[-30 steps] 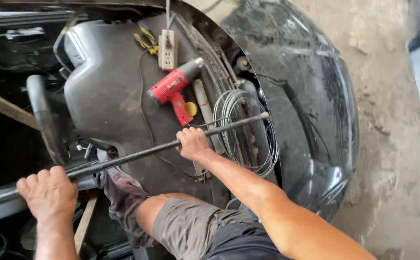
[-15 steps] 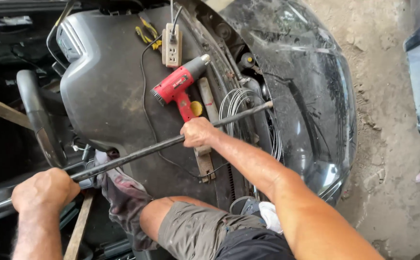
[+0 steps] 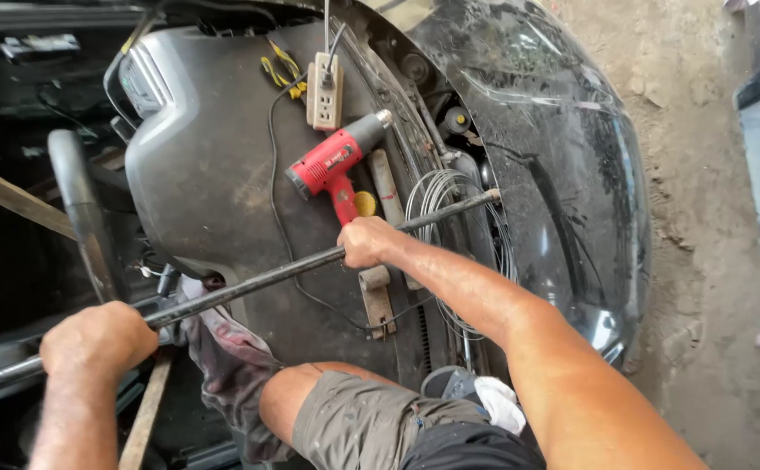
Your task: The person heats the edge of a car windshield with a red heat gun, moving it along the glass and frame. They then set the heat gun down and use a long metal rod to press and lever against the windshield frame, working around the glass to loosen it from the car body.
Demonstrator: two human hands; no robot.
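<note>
Lower left of frame: the left hand is closed in a full fist around the low end of a long dark bar. The grip is tight, with no gap visible between fingers and bar.

The bar runs diagonally from the lower left edge up to the right centre, lying across a dark panel of a stripped vehicle. A grey rag hangs just below the bar, near the person's bent knee.

Centre: the right hand is also closed around the bar, roughly two thirds along, knuckles up.

Just above that hand, a red heat gun lies on the panel, untouched. A beige power strip sits above it, upper centre.

Right of centre: the bar's far tip sits at a coil of wire, beside the black fender. What the tip bears on cannot be made out.

Judgement: the step in hand appears to be levering or pushing with the bar, both hands committed. The next move would call for steady, even force along the bar, keeping the tip seated and clear of the wire.
</note>
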